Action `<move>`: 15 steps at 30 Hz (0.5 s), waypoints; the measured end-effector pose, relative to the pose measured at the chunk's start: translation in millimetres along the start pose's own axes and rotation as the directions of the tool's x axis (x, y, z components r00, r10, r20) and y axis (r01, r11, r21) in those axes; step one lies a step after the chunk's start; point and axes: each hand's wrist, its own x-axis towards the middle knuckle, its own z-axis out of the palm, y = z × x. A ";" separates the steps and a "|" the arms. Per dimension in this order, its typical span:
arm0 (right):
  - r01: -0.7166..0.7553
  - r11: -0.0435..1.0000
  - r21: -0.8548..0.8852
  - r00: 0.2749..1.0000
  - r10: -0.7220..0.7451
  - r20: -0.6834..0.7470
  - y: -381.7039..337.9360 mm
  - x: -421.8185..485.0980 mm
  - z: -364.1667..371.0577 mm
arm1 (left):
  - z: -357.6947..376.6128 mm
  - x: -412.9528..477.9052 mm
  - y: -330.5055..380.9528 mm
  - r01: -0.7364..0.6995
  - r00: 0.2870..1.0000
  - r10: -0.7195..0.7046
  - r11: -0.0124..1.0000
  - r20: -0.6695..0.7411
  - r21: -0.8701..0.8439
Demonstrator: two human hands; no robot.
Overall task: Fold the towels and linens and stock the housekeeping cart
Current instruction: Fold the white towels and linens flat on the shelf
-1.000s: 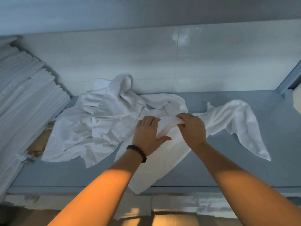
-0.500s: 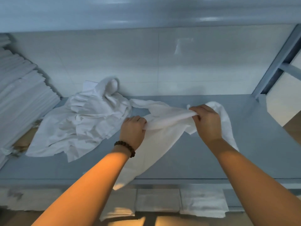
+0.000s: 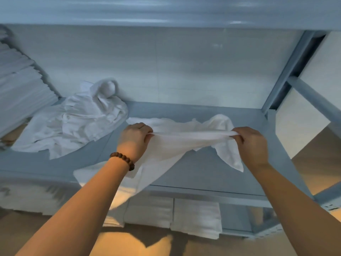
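Note:
A white towel is stretched between my two hands just above the grey-blue shelf. My left hand, with a bead bracelet at the wrist, grips its edge at the left. My right hand pinches the same edge at the right. The rest of the towel sags onto the shelf and hangs over the front edge at the lower left. A crumpled heap of white linen lies on the shelf to the left, apart from the towel.
A tall stack of folded white linens leans at the far left. Folded white towels sit on the shelf below. A tiled wall closes the back; a metal upright and cross brace stand at the right.
My hands have drawn apart, left hand leftward and right hand rightward, pulling the towel's edge taut between them. The towel has come away from the crumpled heap.

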 end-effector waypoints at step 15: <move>0.137 0.977 0.163 0.953 -0.175 0.248 -97.8 -29.3 47.1 | 31.3 1.9 81.3 -0.093 0.986 0.113 0.983 0.126 -0.155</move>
